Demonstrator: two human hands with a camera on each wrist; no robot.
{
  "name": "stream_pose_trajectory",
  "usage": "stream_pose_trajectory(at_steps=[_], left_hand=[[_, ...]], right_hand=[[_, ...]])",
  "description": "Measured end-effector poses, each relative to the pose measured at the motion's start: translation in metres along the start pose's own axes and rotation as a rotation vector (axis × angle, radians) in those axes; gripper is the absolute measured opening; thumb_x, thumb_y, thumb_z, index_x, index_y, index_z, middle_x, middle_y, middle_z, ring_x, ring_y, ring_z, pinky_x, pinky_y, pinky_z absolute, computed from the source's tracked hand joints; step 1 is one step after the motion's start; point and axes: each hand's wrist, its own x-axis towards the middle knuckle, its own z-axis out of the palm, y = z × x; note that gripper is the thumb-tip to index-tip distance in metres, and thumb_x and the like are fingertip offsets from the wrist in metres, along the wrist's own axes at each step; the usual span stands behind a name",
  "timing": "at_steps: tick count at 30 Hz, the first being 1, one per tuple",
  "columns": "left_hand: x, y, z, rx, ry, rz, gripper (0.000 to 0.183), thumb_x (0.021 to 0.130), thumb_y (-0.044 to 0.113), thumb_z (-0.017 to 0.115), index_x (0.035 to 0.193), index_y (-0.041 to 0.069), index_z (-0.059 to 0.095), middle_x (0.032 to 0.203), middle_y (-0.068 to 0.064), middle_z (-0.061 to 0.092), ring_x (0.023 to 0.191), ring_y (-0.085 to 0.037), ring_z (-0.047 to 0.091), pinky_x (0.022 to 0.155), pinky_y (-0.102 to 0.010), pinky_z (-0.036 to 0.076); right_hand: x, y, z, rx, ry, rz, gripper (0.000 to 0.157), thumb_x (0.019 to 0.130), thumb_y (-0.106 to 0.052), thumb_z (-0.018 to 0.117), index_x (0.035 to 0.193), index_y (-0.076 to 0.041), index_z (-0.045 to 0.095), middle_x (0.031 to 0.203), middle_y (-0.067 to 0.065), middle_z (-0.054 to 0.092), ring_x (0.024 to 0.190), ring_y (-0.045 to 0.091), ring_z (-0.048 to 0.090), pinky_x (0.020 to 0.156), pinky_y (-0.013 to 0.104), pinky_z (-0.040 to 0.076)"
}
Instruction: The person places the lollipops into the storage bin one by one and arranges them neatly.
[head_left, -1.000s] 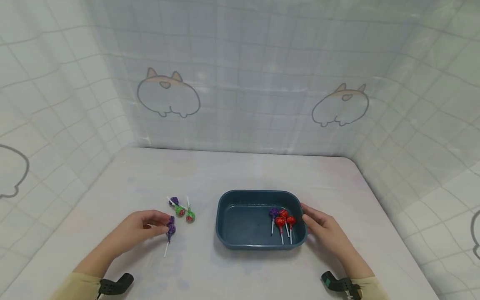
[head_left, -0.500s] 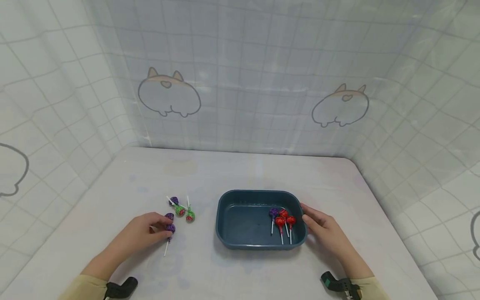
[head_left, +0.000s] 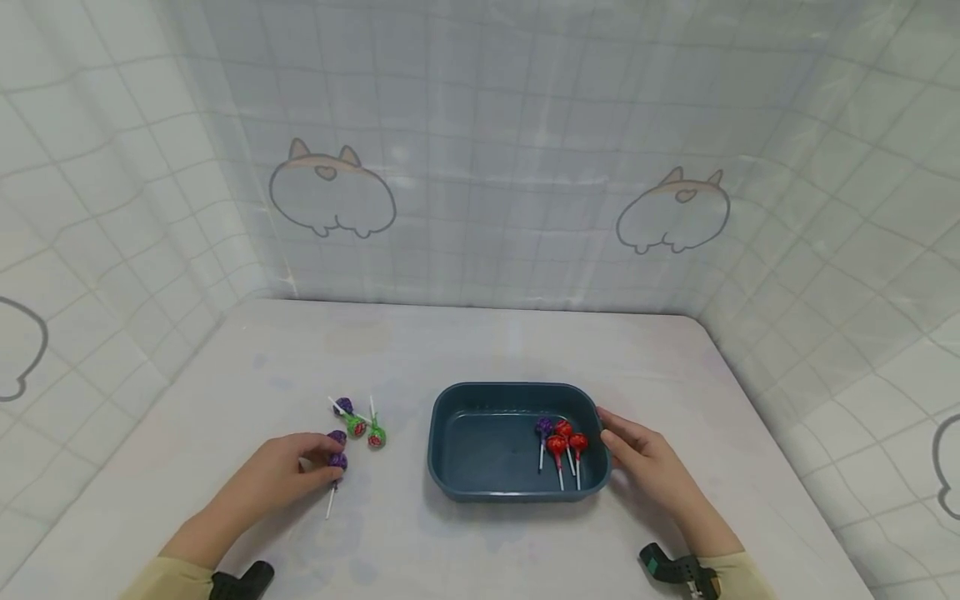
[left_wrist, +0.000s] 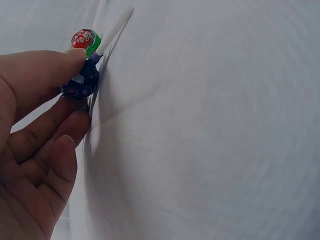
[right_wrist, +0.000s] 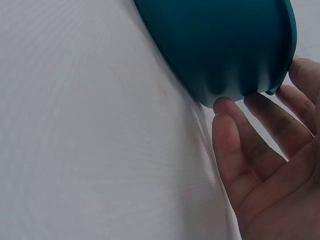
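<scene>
My left hand (head_left: 281, 473) pinches a purple-wrapped lollipop (head_left: 338, 461) by its head, between thumb and fingers. Its white stick points toward the near edge; in the left wrist view, the lollipop (left_wrist: 81, 82) lies close against the white tabletop. Another purple head (head_left: 337, 437) shows right beside the index finger, partly covered by it. My right hand (head_left: 651, 465) rests its fingertips against the right end of a dark teal tray (head_left: 480, 495). In the right wrist view, these fingers (right_wrist: 272, 117) touch the tray's outer wall. Inside the tray, at its right, lie a purple lollipop (head_left: 543, 427) and three red lollipops (head_left: 556, 444).
Just beyond my left hand lie a purple lollipop (head_left: 342, 407) and two green-and-red lollipops (head_left: 377, 437), close together. A white cloth covers the table (head_left: 480, 350). Pale checked curtains (head_left: 480, 150) with animal drawings surround the back and sides.
My left hand has shifted slightly right and closed its fingers on the purple lollipop. The other purple head has moved slightly to the left. My right hand stays at the tray.
</scene>
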Motion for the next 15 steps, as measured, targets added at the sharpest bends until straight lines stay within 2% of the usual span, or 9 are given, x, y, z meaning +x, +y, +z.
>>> stream_pose_trajectory(at_steps=[4,8,11,15], left_hand=[[-0.001,0.003,-0.003,-0.079,-0.011,-0.023,0.032,0.086,0.038,0.078,0.113,0.023,0.071,0.099,0.017,0.067,0.091,-0.005,0.063,0.073,-0.027,0.053],[-0.001,0.007,-0.01,-0.217,-0.025,-0.044,0.04,0.086,0.041,0.076,0.119,0.019,0.07,0.109,0.008,0.068,0.095,-0.012,0.066,0.073,-0.027,0.055],[0.001,0.01,-0.014,-0.289,-0.028,-0.039,0.044,0.087,0.042,0.076,0.122,0.017,0.069,0.115,0.003,0.066,0.096,-0.016,0.067,0.072,-0.028,0.055],[0.005,0.018,-0.018,-0.333,-0.018,-0.016,0.042,0.088,0.041,0.074,0.122,0.018,0.069,0.116,0.002,0.066,0.097,-0.016,0.067,0.074,-0.028,0.055]], right_hand=[[0.001,0.0,-0.001,0.002,-0.004,-0.008,0.052,0.098,-0.041,0.061,0.143,-0.017,0.054,0.144,0.003,0.052,0.12,0.022,0.059,0.078,0.028,0.057],[0.001,0.0,-0.001,0.0,-0.009,-0.013,0.051,0.099,-0.04,0.06,0.144,-0.017,0.053,0.144,0.003,0.052,0.121,0.023,0.059,0.078,0.028,0.057],[0.001,0.0,-0.002,0.0,-0.008,-0.013,0.051,0.099,-0.04,0.06,0.144,-0.017,0.054,0.144,0.003,0.052,0.121,0.023,0.059,0.078,0.028,0.057],[0.001,-0.001,-0.002,0.013,-0.011,-0.011,0.05,0.099,-0.039,0.061,0.143,-0.017,0.054,0.144,0.003,0.052,0.12,0.021,0.06,0.078,0.028,0.057]])
